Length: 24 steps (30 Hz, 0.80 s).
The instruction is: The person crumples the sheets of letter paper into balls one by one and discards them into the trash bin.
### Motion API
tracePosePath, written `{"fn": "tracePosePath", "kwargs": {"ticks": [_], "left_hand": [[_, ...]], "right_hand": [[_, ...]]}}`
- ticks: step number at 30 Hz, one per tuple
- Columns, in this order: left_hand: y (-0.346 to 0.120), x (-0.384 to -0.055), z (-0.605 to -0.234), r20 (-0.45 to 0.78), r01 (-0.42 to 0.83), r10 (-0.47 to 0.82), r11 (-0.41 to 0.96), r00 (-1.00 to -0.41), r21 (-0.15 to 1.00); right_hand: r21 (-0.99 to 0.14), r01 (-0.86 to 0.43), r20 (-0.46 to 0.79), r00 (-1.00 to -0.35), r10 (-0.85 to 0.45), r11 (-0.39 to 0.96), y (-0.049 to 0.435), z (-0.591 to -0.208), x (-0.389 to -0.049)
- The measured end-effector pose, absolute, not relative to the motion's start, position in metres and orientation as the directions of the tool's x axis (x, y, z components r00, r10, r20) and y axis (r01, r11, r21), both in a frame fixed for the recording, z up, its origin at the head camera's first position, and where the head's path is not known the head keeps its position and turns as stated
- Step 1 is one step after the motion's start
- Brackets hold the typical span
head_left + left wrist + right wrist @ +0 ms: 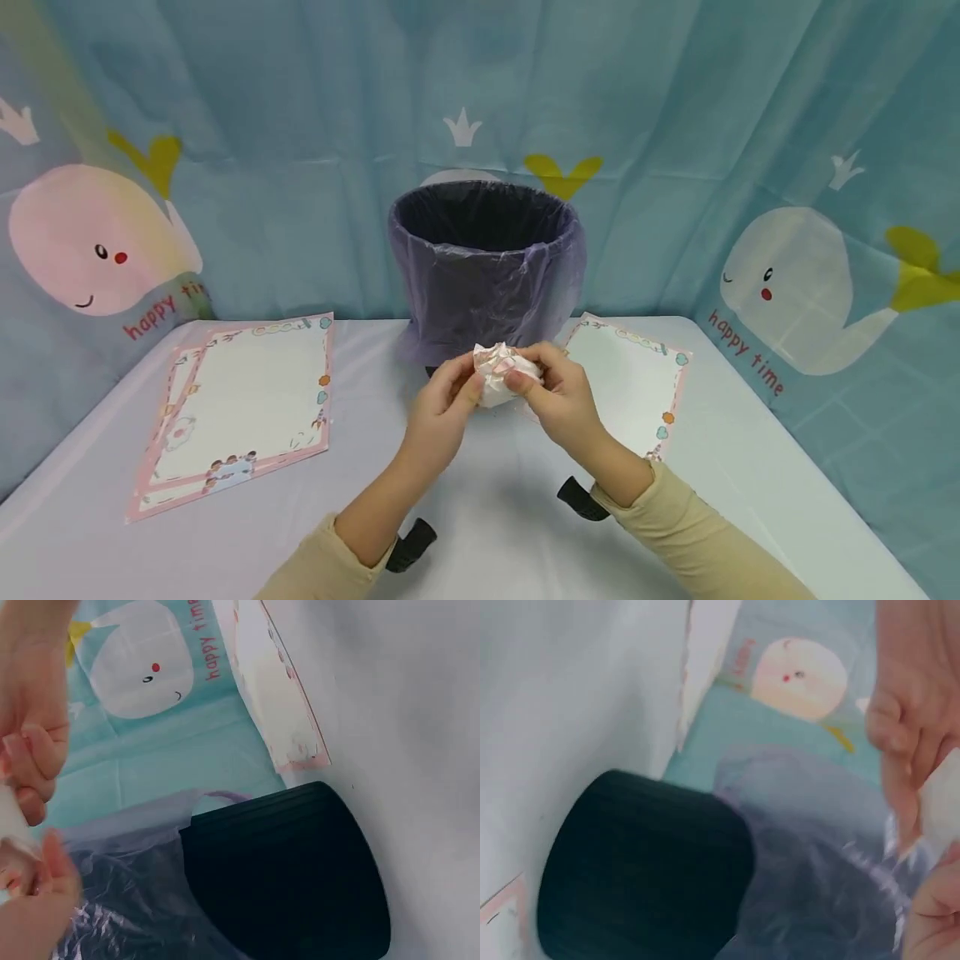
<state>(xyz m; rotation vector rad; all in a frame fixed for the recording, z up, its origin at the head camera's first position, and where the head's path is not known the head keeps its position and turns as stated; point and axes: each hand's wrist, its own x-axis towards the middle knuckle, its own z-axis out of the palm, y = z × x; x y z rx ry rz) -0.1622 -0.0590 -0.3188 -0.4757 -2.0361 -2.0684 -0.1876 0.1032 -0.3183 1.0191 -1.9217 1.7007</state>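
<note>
A teal curtain – printed with whales, crowns and red lettering – hangs behind a white-topped table.

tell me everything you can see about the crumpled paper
The crumpled paper is a rounded wad, white with pinkish patches, its surface full of creases and folds, with an uneven edge along the top. It looks like thin sheet paper. It is held up off the white table, in front of the dark, bag-lined bin, between the person's left grip and right grip, which hold it from either side and partly hide it. Its inside cannot be seen.
</note>
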Motion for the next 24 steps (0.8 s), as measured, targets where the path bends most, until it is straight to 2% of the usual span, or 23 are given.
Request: {"fn": "tracePosePath", "kwargs": {"ticks": [2,4,10,16,19,24], "left_hand": [[-0.064,-0.160,-0.318,0.365,0.372,0.179,0.003,-0.913,0.928],[-0.067,-0.159,-0.316,0.370,0.378,0.222,-0.003,-0.902,0.926],[-0.068,-0.157,-0.304,0.419,0.420,0.135,-0.025,-0.898,0.907],[-0.066,-0.157,-0.302,0.381,0.381,0.140,-0.030,-0.914,0.924],[-0.065,-0.157,-0.303,0.372,0.370,0.144,-0.038,-0.917,0.928],[-0.063,-0.158,-0.306,0.410,0.404,0.150,-0.070,-0.900,0.912]], "right_hand": [[-0.769,-0.639,0.616,-0.737,-0.279,-0.010,0.106,-0.315,-0.186],[-0.819,-0.574,0.547,-0.774,-0.319,-0.010,0.108,-0.310,-0.184],[-0.836,-0.549,0.467,-0.729,-0.500,0.018,0.116,-0.298,-0.180],[-0.912,-0.397,0.378,-0.709,-0.595,-0.105,0.125,-0.293,-0.184],[-0.921,-0.364,0.369,-0.711,-0.599,-0.135,0.124,-0.295,-0.185],[-0.924,-0.360,0.370,-0.766,-0.525,-0.126,0.118,-0.299,-0.181]]}}
